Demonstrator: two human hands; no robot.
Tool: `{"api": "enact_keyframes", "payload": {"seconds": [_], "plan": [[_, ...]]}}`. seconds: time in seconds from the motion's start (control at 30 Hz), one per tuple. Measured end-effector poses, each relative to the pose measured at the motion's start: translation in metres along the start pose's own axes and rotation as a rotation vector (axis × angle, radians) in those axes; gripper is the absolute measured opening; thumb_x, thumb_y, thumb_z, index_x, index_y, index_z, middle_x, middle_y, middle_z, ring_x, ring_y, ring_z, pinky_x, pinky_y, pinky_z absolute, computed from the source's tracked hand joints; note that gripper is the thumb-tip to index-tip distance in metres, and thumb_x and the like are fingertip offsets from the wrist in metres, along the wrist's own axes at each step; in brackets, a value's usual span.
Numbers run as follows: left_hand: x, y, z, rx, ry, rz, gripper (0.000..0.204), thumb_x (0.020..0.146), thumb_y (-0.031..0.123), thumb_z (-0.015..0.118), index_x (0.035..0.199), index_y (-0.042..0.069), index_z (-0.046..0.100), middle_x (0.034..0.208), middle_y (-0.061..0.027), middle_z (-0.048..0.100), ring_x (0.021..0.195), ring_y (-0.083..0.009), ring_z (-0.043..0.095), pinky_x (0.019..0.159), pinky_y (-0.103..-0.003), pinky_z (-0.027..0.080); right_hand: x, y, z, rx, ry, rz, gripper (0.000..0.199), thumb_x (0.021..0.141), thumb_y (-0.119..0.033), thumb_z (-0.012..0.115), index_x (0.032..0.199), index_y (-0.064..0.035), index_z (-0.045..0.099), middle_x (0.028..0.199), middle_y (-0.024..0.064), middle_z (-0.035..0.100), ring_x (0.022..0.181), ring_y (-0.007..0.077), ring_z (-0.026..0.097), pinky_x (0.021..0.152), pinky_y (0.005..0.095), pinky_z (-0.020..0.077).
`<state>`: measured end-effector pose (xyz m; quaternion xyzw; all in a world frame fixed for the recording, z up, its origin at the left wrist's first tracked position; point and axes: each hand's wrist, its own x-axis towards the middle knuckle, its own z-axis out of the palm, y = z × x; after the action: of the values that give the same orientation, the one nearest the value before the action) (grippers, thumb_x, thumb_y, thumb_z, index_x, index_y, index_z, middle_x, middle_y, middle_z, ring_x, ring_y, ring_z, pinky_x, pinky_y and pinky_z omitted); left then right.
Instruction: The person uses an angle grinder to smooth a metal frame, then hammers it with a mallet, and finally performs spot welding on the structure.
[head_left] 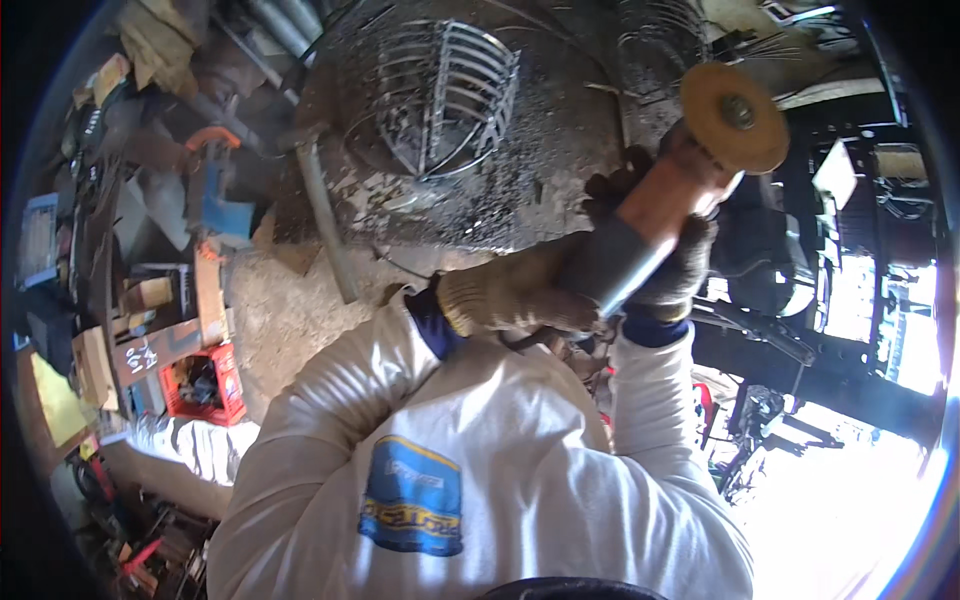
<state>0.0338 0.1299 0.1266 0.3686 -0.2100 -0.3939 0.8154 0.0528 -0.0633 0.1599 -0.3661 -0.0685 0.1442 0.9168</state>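
An angle grinder [655, 208] with an orange head and a grey body slants up to the right in front of my chest. Its round tan disc [712, 105] faces upward at the far end. My gloved left hand [525, 290] is closed round the rear of the body. Along the right side of the tool, near its head, my gloved right hand [686, 262] grips it. Dark glove fingers also show on the tool's far left side; I cannot tell whose hand they belong to. The disc appears apart from any workpiece.
A curved, ribbed metal frame [440, 100] lies on the dark, debris-strewn ground ahead. Left of it lies a hammer [325, 215] with a long handle. A red crate [203, 385] stands at the left among tools and boxes. Dark metal framework [850, 375] occupies the right side.
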Motion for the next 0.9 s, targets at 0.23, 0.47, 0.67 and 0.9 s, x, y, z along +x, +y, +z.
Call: {"api": "enact_keyframes", "payload": {"seconds": [0.23,0.47,0.67,0.9], "plan": [[0.005,0.003,0.018,0.762,0.516,-0.066,0.089,0.068,0.047,0.093,0.132,-0.001,0.054,0.116,-0.0232,0.068,0.105,-0.0336,0.07,0.088,-0.042,0.057,-0.008,0.031,-0.012,-0.353,0.299,-0.139,0.075,0.095,-0.049,0.069,0.144,0.0022,0.044,0.124,0.0188,0.065,0.111,0.0313,0.066,0.099,0.0444,0.0537],[0.004,-0.032,0.01,0.794,0.547,0.038,0.082,0.067,0.044,0.091,0.125,-0.001,0.056,0.109,-0.0235,0.069,0.101,-0.0391,0.071,0.087,-0.046,0.057,-0.018,0.03,-0.005,-0.272,0.384,-0.058,0.065,0.103,-0.051,0.057,0.141,0.0011,0.048,0.12,0.016,0.066,0.106,0.0282,0.068,0.093,0.0418,0.056],[0.011,-0.051,0.006,0.655,0.547,0.166,0.082,0.066,0.049,0.089,0.122,-0.001,0.058,0.108,-0.0217,0.069,0.098,-0.0368,0.071,0.087,-0.045,0.058,-0.017,0.031,0.006,-0.432,0.478,-0.142,0.06,0.104,-0.048,0.056,0.138,0.0006,0.051,0.119,0.0158,0.067,0.104,0.0282,0.069,0.092,0.0436,0.0568],[0.013,-0.058,0.011,0.142,0.247,0.13,0.072,0.072,0.02,0.089,0.132,0.0,0.055,0.118,-0.0116,0.069,0.108,-0.0195,0.07,0.097,-0.039,0.056,-0.021,0.023,0.017,-0.449,0.375,0.021,0.069,0.092,-0.049,0.075,0.137,-0.0024,0.051,0.116,0.0125,0.067,0.102,0.0233,0.069,0.09,0.0383,0.056]]}}
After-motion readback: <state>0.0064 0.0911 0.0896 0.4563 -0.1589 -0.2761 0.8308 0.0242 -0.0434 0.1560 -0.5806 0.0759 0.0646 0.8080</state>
